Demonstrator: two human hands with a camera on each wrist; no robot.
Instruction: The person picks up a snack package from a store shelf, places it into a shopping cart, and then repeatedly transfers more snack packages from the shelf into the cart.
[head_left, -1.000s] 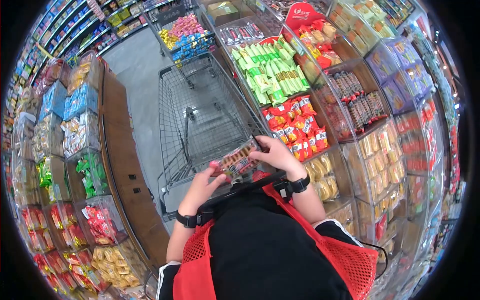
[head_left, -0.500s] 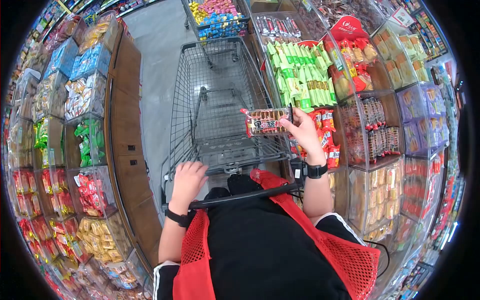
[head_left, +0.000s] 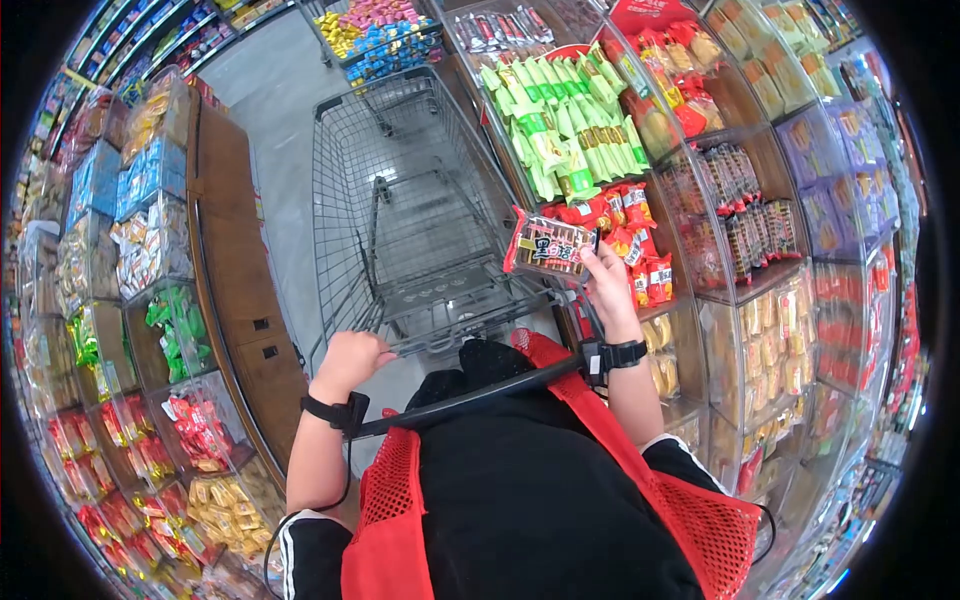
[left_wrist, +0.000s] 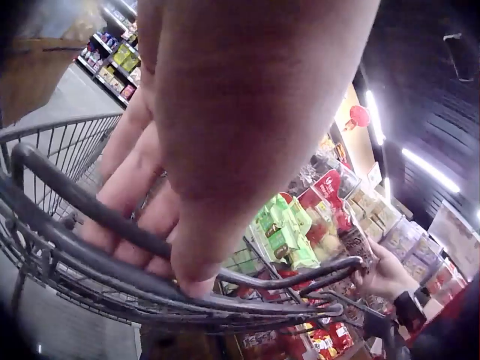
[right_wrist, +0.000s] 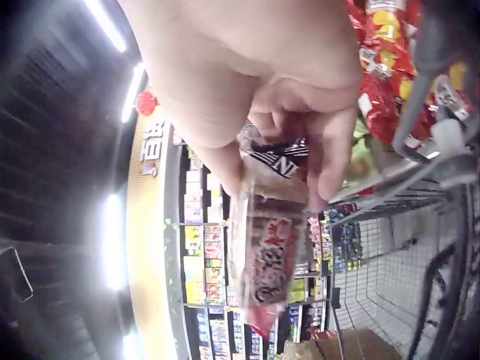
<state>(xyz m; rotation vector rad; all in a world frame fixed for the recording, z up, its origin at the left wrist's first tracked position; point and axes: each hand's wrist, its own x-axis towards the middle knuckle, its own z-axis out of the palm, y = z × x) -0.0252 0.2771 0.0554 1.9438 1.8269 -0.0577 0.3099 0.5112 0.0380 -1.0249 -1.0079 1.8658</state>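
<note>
My right hand pinches one end of a clear snack packet between thumb and fingers. Brown pieces in a row show through the wrapper, which has red edges and dark Chinese lettering. In the right wrist view the packet hangs lengthwise below the fingers. My left hand is at the near left corner of the shopping cart. The left wrist view shows its fingers curled behind the cart's grey rim bar, with the thumb at the front. The cart's black handle crosses before my waist.
Bins of green packets, red packets and dark packets line the right side. On the left, more snack bins stand behind a brown wooden panel. Ahead is a wire basket of coloured sweets. Grey floor runs between.
Both hands held the packet at first; the left let go, moved to the cart's rim, and its fingers curled there. The right carried the packet to the right, now near the red packets.
</note>
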